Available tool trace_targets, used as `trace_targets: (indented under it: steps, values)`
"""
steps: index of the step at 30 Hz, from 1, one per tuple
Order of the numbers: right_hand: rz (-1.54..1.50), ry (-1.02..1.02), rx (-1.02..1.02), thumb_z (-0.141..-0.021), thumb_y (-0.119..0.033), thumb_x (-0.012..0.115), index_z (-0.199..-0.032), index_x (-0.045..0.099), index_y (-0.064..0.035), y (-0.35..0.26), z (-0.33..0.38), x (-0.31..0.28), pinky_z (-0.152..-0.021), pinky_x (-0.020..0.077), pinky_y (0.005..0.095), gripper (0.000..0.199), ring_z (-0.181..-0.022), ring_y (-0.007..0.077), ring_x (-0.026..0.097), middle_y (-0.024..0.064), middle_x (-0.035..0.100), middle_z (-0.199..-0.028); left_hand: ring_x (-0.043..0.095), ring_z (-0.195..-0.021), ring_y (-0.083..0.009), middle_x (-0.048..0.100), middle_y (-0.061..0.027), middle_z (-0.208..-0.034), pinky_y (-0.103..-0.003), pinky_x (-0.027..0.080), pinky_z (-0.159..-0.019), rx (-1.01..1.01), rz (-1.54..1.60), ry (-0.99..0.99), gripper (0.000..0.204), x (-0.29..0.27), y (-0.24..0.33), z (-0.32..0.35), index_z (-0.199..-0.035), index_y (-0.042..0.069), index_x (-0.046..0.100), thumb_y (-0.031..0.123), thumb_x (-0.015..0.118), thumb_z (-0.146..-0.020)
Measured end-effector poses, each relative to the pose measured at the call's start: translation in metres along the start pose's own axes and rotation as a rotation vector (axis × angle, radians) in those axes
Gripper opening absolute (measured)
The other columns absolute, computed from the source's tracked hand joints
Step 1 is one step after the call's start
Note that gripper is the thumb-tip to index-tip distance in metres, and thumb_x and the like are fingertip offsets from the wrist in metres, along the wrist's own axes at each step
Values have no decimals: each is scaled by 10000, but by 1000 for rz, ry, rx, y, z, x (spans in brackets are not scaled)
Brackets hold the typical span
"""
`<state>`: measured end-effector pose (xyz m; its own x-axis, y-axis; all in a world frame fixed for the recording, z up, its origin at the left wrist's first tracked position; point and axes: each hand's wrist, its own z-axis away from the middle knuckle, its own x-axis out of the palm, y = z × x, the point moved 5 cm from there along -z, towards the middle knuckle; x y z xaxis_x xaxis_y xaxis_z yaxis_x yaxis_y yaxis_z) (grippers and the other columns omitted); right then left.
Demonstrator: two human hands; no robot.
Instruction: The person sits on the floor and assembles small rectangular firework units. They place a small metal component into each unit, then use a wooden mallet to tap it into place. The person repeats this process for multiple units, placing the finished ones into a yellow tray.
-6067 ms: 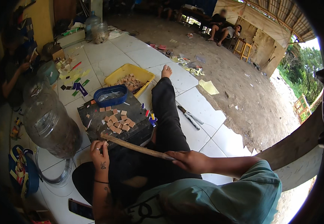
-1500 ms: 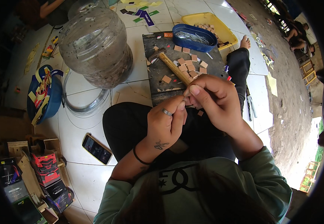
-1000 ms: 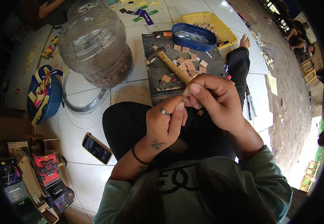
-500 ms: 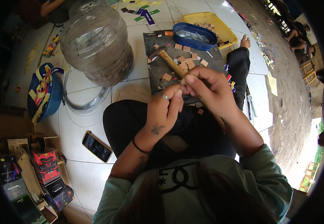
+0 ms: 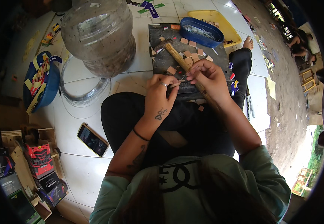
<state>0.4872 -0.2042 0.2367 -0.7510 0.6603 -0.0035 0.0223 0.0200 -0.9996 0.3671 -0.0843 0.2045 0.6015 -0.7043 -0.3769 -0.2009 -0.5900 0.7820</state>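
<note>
My left hand [image 5: 157, 96] is closed, with a small tan wooden piece [image 5: 175, 85] pinched between thumb and fingers. Right beside it, my right hand [image 5: 211, 80] pinches a thin piece of wire [image 5: 183, 80] whose tip meets the wooden piece; the fingers partly cover it. A hammer [image 5: 177, 58] lies aslant on the dark board [image 5: 162, 31], its wooden handle running beneath my right hand. Several small tan wooden squares [image 5: 188, 54] are scattered on the board. At its far edge stands a blue oval tub [image 5: 221, 38] of thin wire pieces.
A yellow tray [image 5: 237, 37] stands behind the blue tub. To the left are a big clear plastic jar [image 5: 96, 37], a wire coil [image 5: 83, 99], a blue basin [image 5: 50, 100] of paper strips and a phone [image 5: 92, 139]. Boxy wooden toy vehicles [image 5: 38, 160] sit at lower left.
My hands have lowered slightly and parted a little, so the tan wooden piece and the thin wire now show between them. The view has shifted a bit.
</note>
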Motion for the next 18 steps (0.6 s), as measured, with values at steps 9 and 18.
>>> trace_targets:
  steps: [9, 18]
  values:
    - [415, 0, -150, -861, -4, 665, -900, 635, 22, -11, 9, 16, -708, 542, 236, 55, -784, 85, 657, 56, 683, -832, 583, -885, -219, 678, -14, -884, -374, 416, -844, -22, -86, 41, 155, -10, -5, 5, -863, 85, 671, 82, 757, -735]
    - [550, 12, -256, -849, -23, 689, -863, 638, 21, -16, 12, 24, -675, 538, 256, 69, -728, 110, 662, 81, 687, -812, 569, -867, -203, 601, -19, -802, -351, 372, -861, 1, -189, 40, 163, -13, -4, 3, -825, 140, 708, 140, 814, -701]
